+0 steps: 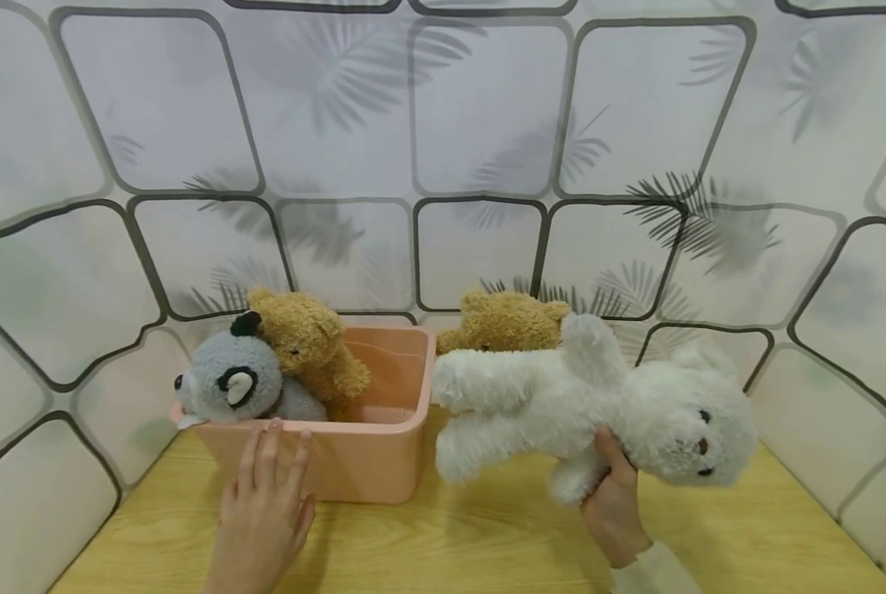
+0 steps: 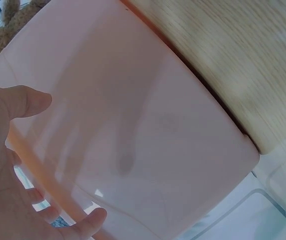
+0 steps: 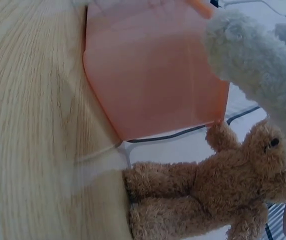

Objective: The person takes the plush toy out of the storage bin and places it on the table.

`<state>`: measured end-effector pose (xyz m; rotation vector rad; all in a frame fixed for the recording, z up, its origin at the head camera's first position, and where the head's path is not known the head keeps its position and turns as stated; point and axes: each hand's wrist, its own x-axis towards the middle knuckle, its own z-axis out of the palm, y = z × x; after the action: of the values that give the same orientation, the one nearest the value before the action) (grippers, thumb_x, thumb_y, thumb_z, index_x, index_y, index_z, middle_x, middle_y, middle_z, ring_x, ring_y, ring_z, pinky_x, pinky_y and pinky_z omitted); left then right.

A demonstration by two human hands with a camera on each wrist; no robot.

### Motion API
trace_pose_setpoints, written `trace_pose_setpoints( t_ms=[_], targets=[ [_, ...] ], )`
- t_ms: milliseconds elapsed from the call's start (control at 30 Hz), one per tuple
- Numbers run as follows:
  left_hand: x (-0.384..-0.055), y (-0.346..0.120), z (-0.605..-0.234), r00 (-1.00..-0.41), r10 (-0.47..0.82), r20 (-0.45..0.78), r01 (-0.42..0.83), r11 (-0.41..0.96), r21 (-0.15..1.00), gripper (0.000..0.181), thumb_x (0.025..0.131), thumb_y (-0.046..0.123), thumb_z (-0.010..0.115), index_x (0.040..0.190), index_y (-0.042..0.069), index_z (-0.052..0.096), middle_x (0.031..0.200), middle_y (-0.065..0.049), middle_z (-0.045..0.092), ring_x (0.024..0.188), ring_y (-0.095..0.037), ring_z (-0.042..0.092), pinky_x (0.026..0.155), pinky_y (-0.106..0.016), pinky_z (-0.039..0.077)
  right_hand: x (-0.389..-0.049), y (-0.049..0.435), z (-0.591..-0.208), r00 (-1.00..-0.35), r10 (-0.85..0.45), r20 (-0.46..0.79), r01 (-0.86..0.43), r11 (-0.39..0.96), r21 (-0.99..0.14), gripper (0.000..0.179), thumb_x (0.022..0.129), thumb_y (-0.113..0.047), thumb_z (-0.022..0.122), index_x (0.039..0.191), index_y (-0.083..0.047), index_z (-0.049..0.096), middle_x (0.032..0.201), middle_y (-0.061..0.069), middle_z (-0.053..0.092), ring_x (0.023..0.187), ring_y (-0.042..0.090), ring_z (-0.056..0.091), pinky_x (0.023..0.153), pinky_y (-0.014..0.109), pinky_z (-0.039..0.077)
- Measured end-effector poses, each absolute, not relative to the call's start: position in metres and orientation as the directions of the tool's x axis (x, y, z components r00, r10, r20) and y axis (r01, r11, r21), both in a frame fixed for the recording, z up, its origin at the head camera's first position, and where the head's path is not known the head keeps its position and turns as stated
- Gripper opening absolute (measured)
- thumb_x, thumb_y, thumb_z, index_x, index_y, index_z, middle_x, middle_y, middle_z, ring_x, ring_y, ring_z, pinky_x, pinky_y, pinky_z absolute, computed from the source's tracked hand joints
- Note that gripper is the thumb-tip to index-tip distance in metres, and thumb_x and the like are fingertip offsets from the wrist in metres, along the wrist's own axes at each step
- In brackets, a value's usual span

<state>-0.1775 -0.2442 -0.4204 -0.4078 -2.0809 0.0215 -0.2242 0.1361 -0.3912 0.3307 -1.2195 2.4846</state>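
Note:
A white teddy bear (image 1: 562, 404) is held sideways above the table, its head to the right and its legs reaching toward the bin. My right hand (image 1: 615, 503) grips it near the neck and arm, thumb across its front. The pink plastic bin (image 1: 369, 462) stands to the left, with a grey plush toy (image 1: 223, 375) and a brown teddy bear (image 1: 305, 334) inside, both poking above the rim. My left hand (image 1: 265, 503) rests at the bin's front rim, fingers extended onto it. In the left wrist view the thumb (image 2: 30, 101) is spread out over the front wall.
Another brown teddy bear (image 3: 218, 185) sits to the right of the bin by the backdrop, partly hidden behind the white one in the head view. A patterned cloth backdrop (image 1: 480, 132) encloses the wooden table (image 1: 487, 544) at the back and sides.

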Motion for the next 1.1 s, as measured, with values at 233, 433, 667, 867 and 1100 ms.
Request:
trace_pose_setpoints(
  t_ms=[233, 433, 667, 867, 1100],
  targets=[
    [-0.179, -0.244, -0.42, -0.453, 0.309, 0.836, 0.291, 0.938, -0.189, 0.062, 0.104, 0.041, 0.022, 0.144, 0.001, 0.049, 0.146, -0.035, 0.04, 0.127, -0.055, 0.042, 0.051, -0.061, 0.049, -0.227, 0.149, -0.398, -0.913, 0.232, 0.335, -0.406, -0.591, -0.697, 0.015, 0.103, -0.026, 0.049, 0.116, -0.019, 0.054, 0.107, -0.01, 0.06, 0.097, 0.006, 0.059, 0.092, 0.023, 0.047],
    [-0.178, -0.243, -0.419, -0.474, 0.304, 0.826, 0.293, 0.939, -0.178, 0.064, 0.105, 0.042, 0.018, 0.144, 0.001, 0.049, 0.145, -0.037, 0.04, 0.127, -0.056, 0.041, 0.054, -0.063, 0.049, -0.231, 0.164, -0.402, -0.909, 0.199, 0.367, -0.41, -0.593, -0.694, 0.013, 0.104, -0.019, 0.047, 0.113, -0.019, 0.057, 0.103, -0.009, 0.062, 0.092, 0.006, 0.061, 0.087, 0.023, 0.049],
    [-0.178, -0.243, -0.419, -0.477, 0.305, 0.824, 0.287, 0.94, -0.182, 0.065, 0.105, 0.042, 0.019, 0.145, 0.001, 0.048, 0.146, -0.037, 0.039, 0.127, -0.056, 0.041, 0.052, -0.062, 0.049, -0.233, 0.179, -0.404, -0.894, 0.205, 0.399, -0.436, -0.605, -0.666, 0.018, 0.105, -0.012, 0.045, 0.111, -0.018, 0.061, 0.104, -0.009, 0.065, 0.095, 0.006, 0.062, 0.089, 0.022, 0.049],
    [-0.179, -0.243, -0.419, -0.473, 0.305, 0.827, 0.284, 0.941, -0.185, 0.064, 0.104, 0.041, 0.019, 0.146, 0.001, 0.048, 0.146, -0.037, 0.039, 0.127, -0.056, 0.041, 0.054, -0.062, 0.05, -0.237, 0.19, -0.404, -0.888, 0.243, 0.39, -0.451, -0.625, -0.638, 0.017, 0.105, -0.012, 0.047, 0.114, -0.017, 0.06, 0.106, -0.007, 0.065, 0.096, 0.007, 0.063, 0.089, 0.022, 0.05],
    [-0.181, -0.243, -0.418, -0.467, 0.303, 0.83, 0.281, 0.942, -0.185, 0.064, 0.104, 0.041, 0.021, 0.146, 0.001, 0.048, 0.147, -0.036, 0.039, 0.128, -0.056, 0.041, 0.054, -0.062, 0.05, -0.241, 0.2, -0.404, -0.887, 0.261, 0.381, -0.458, -0.605, -0.651, 0.017, 0.105, -0.008, 0.044, 0.112, -0.015, 0.058, 0.106, -0.006, 0.063, 0.095, 0.009, 0.061, 0.087, 0.023, 0.05]
  ],
)
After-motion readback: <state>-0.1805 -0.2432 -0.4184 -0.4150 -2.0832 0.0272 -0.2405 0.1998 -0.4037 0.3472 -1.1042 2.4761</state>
